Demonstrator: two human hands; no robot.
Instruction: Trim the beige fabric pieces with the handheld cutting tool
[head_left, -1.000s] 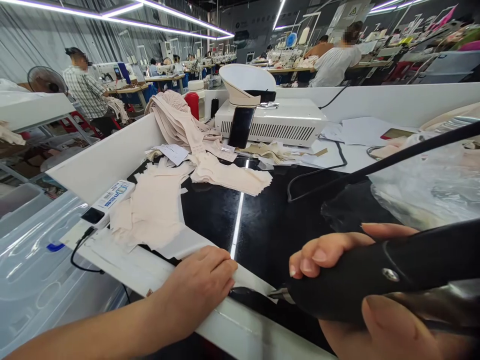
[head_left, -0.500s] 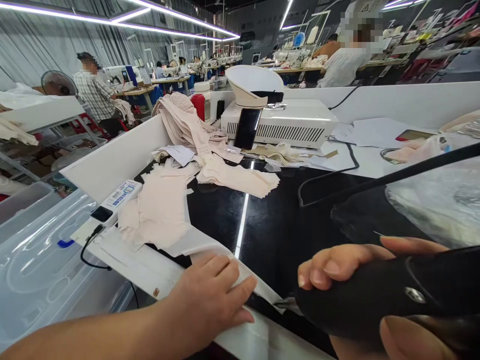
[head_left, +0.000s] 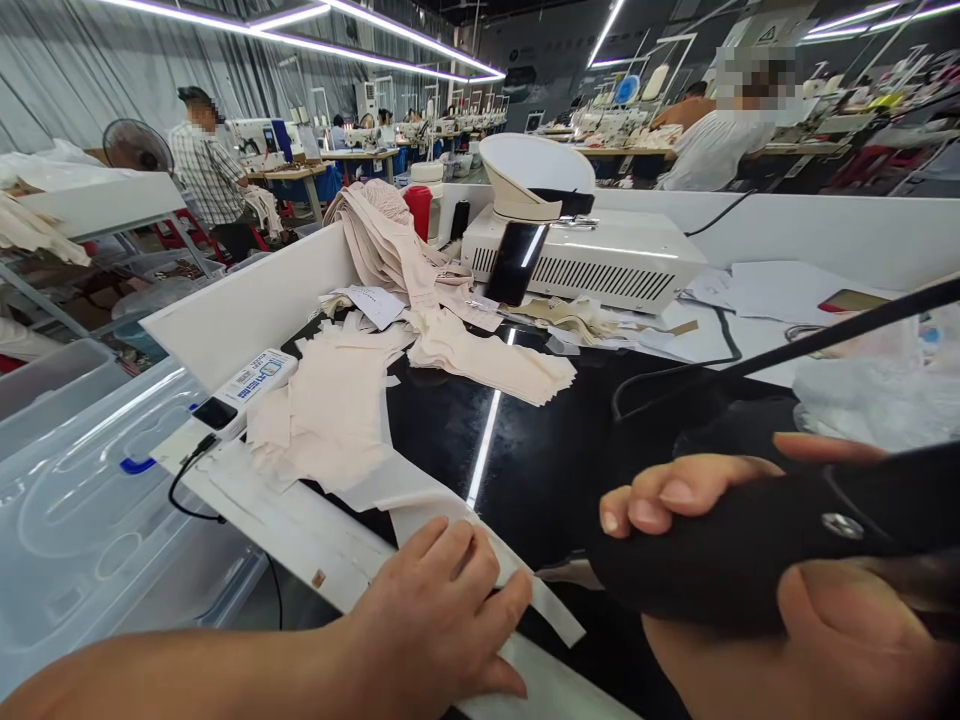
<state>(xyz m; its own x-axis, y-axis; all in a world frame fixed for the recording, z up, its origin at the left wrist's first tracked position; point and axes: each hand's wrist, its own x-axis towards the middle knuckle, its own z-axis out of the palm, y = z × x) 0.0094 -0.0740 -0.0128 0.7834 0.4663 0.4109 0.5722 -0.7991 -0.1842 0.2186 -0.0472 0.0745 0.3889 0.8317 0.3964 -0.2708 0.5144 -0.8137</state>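
My left hand (head_left: 450,605) presses down on a thin white strip (head_left: 559,610), fingers and thumb apart. The strip's loose end lies over the black tabletop (head_left: 450,430), and its far end runs under layered pale pink fabric pieces (head_left: 330,400). My right hand (head_left: 690,490) is wrapped around a thick black corded hand tool (head_left: 720,560). The tool's slim metal tip (head_left: 566,572) points left, just above the strip's end; whether it touches is hard to tell. A second stack of pale pink fabric (head_left: 491,350) lies farther back.
A white vented box (head_left: 600,260) carries a white cap-like visor (head_left: 536,165), with a phone (head_left: 517,262) leaning on it. A black cable (head_left: 652,375) crosses at right, near a clear plastic bag (head_left: 877,400). Left stand a white device (head_left: 255,380) and a clear bin (head_left: 90,520). People sit behind.
The tool's tip has shifted up, away from the strip's end, which now shows loose. My left hand has slid slightly right and down in view. The whole view has shifted a little.
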